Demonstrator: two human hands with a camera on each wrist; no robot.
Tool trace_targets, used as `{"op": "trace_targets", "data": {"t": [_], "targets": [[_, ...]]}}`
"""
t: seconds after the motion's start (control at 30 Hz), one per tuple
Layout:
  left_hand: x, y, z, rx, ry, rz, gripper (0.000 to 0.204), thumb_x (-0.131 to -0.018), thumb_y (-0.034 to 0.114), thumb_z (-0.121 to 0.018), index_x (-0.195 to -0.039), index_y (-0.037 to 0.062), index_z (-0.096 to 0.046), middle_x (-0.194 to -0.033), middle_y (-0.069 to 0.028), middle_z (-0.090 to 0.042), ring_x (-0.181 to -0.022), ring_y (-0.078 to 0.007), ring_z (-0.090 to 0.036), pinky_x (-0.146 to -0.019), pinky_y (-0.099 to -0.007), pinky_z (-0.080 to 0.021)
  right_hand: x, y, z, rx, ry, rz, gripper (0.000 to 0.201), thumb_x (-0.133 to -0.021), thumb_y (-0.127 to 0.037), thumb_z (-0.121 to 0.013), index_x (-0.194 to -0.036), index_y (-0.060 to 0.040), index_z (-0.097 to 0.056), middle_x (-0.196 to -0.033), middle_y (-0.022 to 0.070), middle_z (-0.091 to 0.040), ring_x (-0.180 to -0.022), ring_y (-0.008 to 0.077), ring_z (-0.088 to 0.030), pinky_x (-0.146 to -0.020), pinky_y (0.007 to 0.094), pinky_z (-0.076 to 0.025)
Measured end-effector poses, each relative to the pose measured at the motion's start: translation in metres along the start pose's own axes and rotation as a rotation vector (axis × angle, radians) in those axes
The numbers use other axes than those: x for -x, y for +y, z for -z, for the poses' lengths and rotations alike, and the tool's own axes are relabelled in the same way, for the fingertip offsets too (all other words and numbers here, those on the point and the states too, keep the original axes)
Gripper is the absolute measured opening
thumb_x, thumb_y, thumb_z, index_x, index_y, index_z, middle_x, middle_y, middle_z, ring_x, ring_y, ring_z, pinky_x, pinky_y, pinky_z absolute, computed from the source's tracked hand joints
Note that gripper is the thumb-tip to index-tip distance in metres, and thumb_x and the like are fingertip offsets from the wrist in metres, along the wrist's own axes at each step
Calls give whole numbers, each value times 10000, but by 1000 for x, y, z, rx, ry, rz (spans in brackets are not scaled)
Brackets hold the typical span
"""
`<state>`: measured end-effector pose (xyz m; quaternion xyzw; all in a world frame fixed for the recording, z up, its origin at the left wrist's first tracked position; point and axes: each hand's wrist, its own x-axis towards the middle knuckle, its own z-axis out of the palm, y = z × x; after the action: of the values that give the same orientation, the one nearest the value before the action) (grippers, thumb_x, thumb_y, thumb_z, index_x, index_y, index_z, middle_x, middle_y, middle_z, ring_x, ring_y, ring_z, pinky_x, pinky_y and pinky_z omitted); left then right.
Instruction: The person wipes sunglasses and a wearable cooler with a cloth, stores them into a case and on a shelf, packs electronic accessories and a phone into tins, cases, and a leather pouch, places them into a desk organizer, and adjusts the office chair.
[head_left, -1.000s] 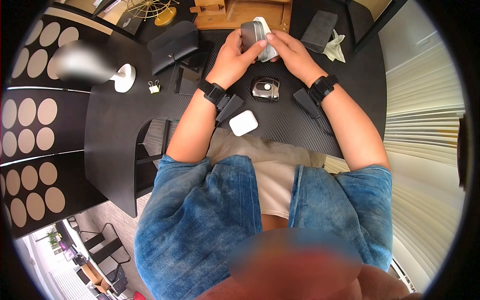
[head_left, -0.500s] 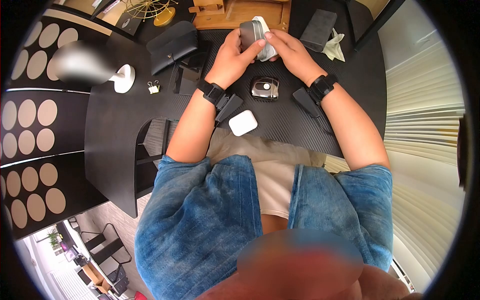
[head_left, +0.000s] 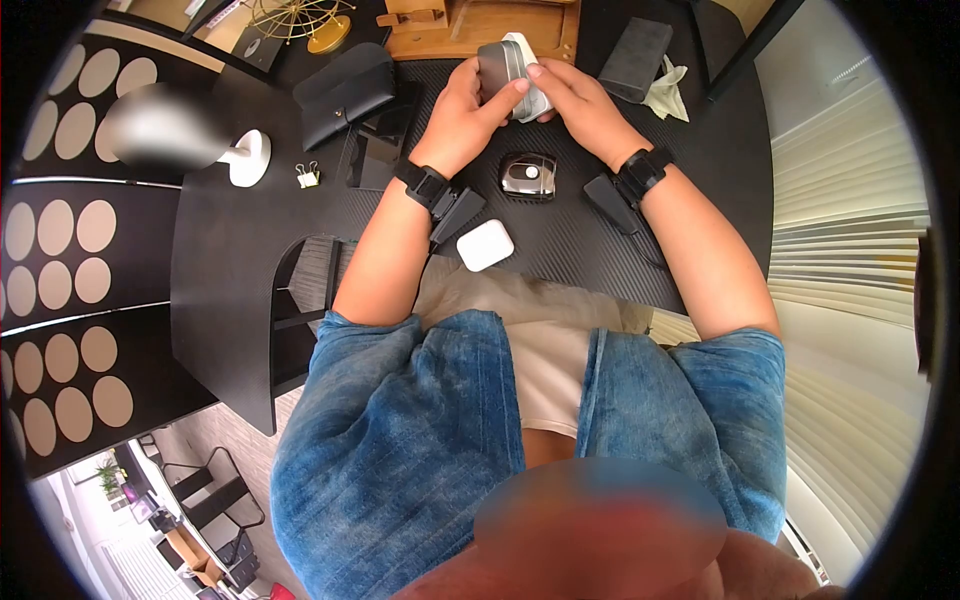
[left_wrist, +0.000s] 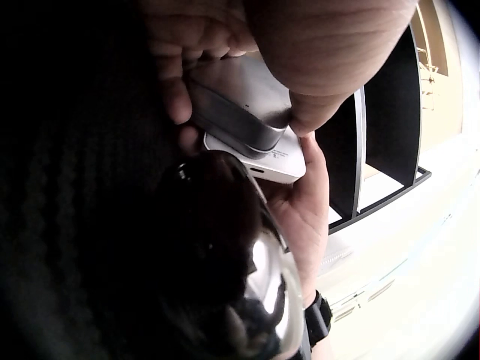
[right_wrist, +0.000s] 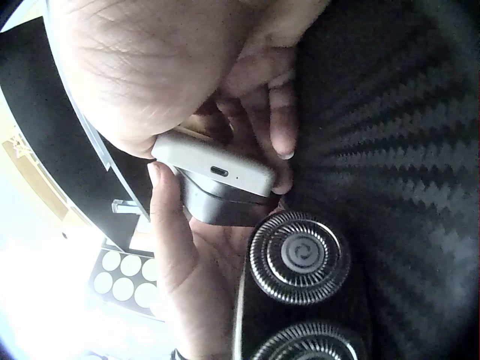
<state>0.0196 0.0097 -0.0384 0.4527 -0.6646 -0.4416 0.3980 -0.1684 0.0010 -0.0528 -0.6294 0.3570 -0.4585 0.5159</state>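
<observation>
Both hands hold a two-part object above the far middle of the desk. Its grey part (head_left: 496,70) is gripped by the left hand (head_left: 460,125), thumb on top. The right hand (head_left: 595,115) grips the white part (head_left: 539,98), which lies against the grey one. In the left wrist view the grey part (left_wrist: 240,124) rests against the white slab (left_wrist: 289,165). A small port shows on the edge of the white slab (right_wrist: 214,166) in the right wrist view. Below the hands lies a shiny dark shaver (head_left: 529,177), its round heads (right_wrist: 303,253) near the fingers.
A white rounded case (head_left: 486,246) lies near the desk's front edge. Left are a binder clip (head_left: 308,174), a black pouch (head_left: 348,95) and a white-based lamp (head_left: 250,158). A wooden tray (head_left: 500,30) stands at the back; a dark box (head_left: 637,60) and cloth (head_left: 667,92) lie right.
</observation>
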Motion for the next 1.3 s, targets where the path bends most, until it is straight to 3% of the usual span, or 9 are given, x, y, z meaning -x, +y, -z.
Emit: {"op": "trace_targets", "data": {"t": [1.07, 1.13, 1.3], "targets": [[0, 5, -1, 16, -20, -11, 436, -970, 341, -613, -1252, 20, -528, -1064, -59, -655, -938, -115, -616, -738, -259, -517, 1, -2, -1, -13, -5, 22, 451, -996, -413, -529, -1178, -10, -621, -983, 47, -658, -853, 116, -602, -712, 257, -500], [-1, 4, -2, 79, 22, -35, 449, -925, 340, -678, -1169, -17, -558, -957, -63, -658, -833, -104, -618, -671, -250, -518, 1, -2, -2, -14, -2, 29, 450, -996, -414, -525, -1168, -9, -623, -976, 46, -658, -850, 113, -600, -709, 256, -499], [0, 5, -1, 59, -3, -23, 438, -950, 338, -644, -1211, 1, -544, -1015, -60, -657, -889, -112, -618, -711, -255, -516, 1, -5, -2, -4, -3, 29, 459, -995, -420, -523, -1172, -8, -623, -973, 44, -656, -835, 114, -593, -705, 256, -498]]}}
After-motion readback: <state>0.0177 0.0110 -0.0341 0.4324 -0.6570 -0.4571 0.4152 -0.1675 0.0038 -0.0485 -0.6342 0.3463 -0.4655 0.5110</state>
